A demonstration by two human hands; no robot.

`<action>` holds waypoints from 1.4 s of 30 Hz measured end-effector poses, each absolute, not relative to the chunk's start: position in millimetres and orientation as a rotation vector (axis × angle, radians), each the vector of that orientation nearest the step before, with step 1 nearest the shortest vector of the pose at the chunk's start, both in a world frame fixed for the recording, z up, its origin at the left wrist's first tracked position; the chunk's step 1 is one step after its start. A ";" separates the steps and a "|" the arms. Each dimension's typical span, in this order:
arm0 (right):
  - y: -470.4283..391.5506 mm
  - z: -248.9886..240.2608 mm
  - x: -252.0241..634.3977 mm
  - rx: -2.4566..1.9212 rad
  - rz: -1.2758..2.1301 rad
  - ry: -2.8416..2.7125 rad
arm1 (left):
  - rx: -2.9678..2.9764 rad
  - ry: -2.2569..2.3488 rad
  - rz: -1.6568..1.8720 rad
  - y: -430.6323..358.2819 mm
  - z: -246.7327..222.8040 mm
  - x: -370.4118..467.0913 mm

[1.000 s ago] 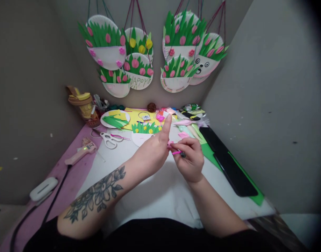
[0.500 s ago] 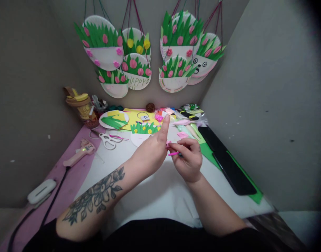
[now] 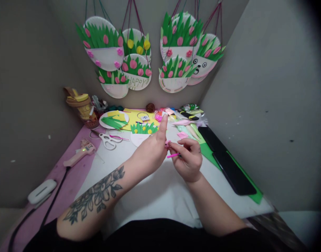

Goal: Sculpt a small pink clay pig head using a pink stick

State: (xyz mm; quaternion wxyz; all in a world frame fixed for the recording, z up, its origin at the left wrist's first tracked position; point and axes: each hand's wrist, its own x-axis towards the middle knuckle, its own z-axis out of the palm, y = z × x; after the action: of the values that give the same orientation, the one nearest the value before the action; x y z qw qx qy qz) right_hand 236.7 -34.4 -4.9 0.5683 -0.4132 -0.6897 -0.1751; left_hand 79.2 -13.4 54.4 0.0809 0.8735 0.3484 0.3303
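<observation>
Over the white table (image 3: 160, 196), my left hand (image 3: 150, 154) pinches a small pink foam piece (image 3: 167, 143) between thumb and a finger, with the index finger sticking up. My right hand (image 3: 188, 159) faces it, fingers closed on a thin pink strip (image 3: 173, 155) that juts out to the left. The two hands touch at the fingertips. Behind them lies a half paper plate with green grass and yellow dots (image 3: 142, 133).
White scissors (image 3: 108, 140) and a pink glue gun (image 3: 78, 156) lie at the left. A black flat bar (image 3: 228, 164) rests on green foam at the right. Foam scraps and a plate of green cuttings (image 3: 113, 119) sit at the back. Decorated plates (image 3: 139, 56) hang on the wall.
Both hands have stayed together in nearly the same place. The pink strip in my right hand has tilted slightly downward; my left index finger has shifted a little left.
</observation>
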 end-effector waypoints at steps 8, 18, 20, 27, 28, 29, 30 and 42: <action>-39.1 3.0 233.7 -0.946 -0.451 -1.528 | 2.511 0.995 1.071 -13.5 56.9 78.8; -44.2 6.7 226.5 -0.980 -0.456 -1.478 | 2.470 1.009 1.168 -15.2 55.9 80.4; -44.0 6.6 226.1 -0.978 -0.456 -1.468 | 2.490 0.990 1.155 -14.7 55.1 80.6; -45.0 5.6 226.5 -0.967 -0.483 -1.467 | 2.484 0.982 1.201 -16.7 56.8 81.5; -45.0 5.3 226.6 -0.963 -0.485 -1.467 | 2.481 0.982 1.203 -17.0 57.1 81.6; -44.8 5.0 226.7 -0.962 -0.484 -1.469 | 2.481 0.982 1.202 -17.3 57.2 81.7; -44.6 4.8 226.8 -0.963 -0.480 -1.471 | 2.483 0.979 1.203 -17.4 57.2 81.7; -43.5 4.2 226.5 -0.972 -0.467 -1.477 | 2.496 0.976 1.189 -16.9 57.5 81.6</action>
State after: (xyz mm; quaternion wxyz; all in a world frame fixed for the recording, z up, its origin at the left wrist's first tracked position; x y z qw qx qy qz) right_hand 226.5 -43.5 4.2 0.6103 -0.4213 -0.6397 -0.2022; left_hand 81.6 -16.9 57.5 0.1045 0.8466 0.3311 0.4034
